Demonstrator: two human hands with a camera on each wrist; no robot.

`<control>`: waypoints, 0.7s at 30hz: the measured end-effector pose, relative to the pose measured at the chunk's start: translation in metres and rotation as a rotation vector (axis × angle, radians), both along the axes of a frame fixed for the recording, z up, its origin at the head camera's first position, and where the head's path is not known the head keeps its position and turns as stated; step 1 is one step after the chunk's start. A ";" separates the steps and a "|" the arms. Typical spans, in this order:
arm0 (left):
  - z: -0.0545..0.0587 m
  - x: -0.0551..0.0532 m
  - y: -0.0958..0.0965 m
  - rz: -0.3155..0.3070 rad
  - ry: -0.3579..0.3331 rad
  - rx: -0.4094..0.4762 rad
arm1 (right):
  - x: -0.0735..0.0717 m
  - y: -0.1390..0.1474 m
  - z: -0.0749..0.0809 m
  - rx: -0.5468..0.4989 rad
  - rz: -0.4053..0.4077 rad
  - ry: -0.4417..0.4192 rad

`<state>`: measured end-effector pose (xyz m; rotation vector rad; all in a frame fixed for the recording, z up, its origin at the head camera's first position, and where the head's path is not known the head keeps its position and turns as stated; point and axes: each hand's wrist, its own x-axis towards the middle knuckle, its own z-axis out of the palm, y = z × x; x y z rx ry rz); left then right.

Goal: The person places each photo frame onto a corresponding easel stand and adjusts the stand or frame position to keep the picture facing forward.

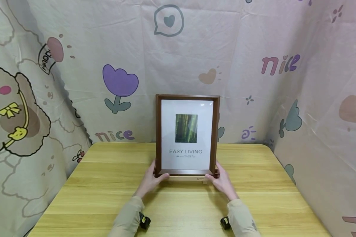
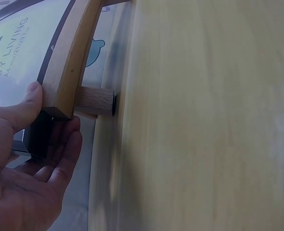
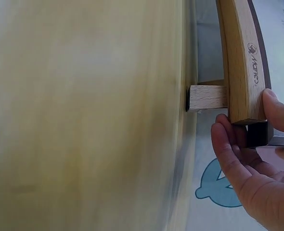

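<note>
A brown picture frame (image 1: pixel 158 131) with a white "EASY LIVING" sheet and a green bamboo picture stands upright on the pale wooden ledge of a small stand (image 1: pixel 184 178). At its lower left corner, my left hand (image 1: pixel 149 179) grips the frame, thumb in front and fingers at the side and behind. The right hand (image 1: pixel 222 180) holds the lower right corner in the same way. In the left wrist view, the ledge (image 2: pixel 65 91) and a short wooden foot (image 2: pixel 96 100) show beside the fingers. The right wrist view shows a small printed logo on the ledge (image 3: pixel 243 62).
The light wood table (image 1: pixel 112 174) extends around the stand on both sides. Behind it hangs a cloth backdrop (image 1: pixel 178 59) with flowers and lettering, and more printed cloth hangs at left and right. A small black device (image 1: pixel 144 221) sits by the left sleeve, another (image 1: pixel 225 223) by the right.
</note>
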<state>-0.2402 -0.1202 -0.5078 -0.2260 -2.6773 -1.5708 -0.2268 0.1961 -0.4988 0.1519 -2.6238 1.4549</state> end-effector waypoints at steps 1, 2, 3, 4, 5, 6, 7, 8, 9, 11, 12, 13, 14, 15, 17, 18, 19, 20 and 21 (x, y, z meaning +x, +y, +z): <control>0.000 0.000 -0.001 0.000 0.005 -0.003 | 0.000 -0.001 0.000 0.000 0.003 0.000; 0.000 0.000 -0.002 0.001 0.005 -0.004 | -0.001 -0.001 0.000 0.001 0.005 0.000; 0.000 0.000 -0.003 0.003 0.005 -0.005 | -0.001 -0.003 0.000 0.000 0.005 -0.005; -0.001 0.000 -0.003 0.005 0.007 -0.008 | -0.001 -0.003 0.000 0.000 0.006 -0.007; -0.001 0.000 -0.004 0.007 0.003 -0.009 | -0.001 -0.004 0.001 0.001 0.010 -0.005; -0.001 0.000 -0.005 0.008 0.007 -0.015 | -0.001 -0.004 0.001 0.000 0.010 -0.007; -0.001 0.000 -0.005 0.009 0.009 -0.017 | -0.001 -0.005 0.001 -0.002 0.010 -0.008; -0.001 0.000 -0.006 0.012 0.001 -0.015 | -0.001 -0.005 0.001 -0.004 0.012 -0.009; -0.002 0.001 -0.007 0.013 0.000 -0.016 | -0.001 -0.006 0.001 -0.006 0.012 -0.012; -0.002 0.001 -0.007 0.014 0.001 -0.024 | -0.001 -0.007 0.001 -0.008 0.016 -0.007; -0.001 0.001 -0.008 0.014 0.001 -0.026 | -0.001 -0.007 0.002 -0.009 0.014 -0.008; -0.001 0.001 -0.008 0.015 -0.003 -0.024 | -0.001 -0.007 0.002 -0.009 0.015 -0.005; -0.001 0.001 -0.008 0.014 -0.004 -0.025 | 0.000 -0.008 0.002 -0.010 0.015 -0.006; -0.001 0.001 -0.008 0.013 -0.003 -0.027 | 0.000 -0.008 0.002 -0.009 0.014 -0.005; -0.001 0.001 -0.009 0.010 0.001 -0.034 | 0.000 -0.007 0.003 -0.005 0.015 0.000; -0.001 0.001 -0.009 0.010 -0.002 -0.034 | -0.001 -0.007 0.003 -0.007 0.014 0.000; -0.001 0.000 -0.009 0.010 -0.003 -0.035 | -0.001 -0.007 0.003 -0.009 0.014 -0.001; 0.000 0.000 -0.009 0.010 -0.001 -0.037 | -0.001 -0.007 0.003 -0.010 0.013 -0.002; -0.001 0.000 -0.008 0.010 0.003 -0.039 | -0.001 -0.007 0.003 -0.007 0.016 0.003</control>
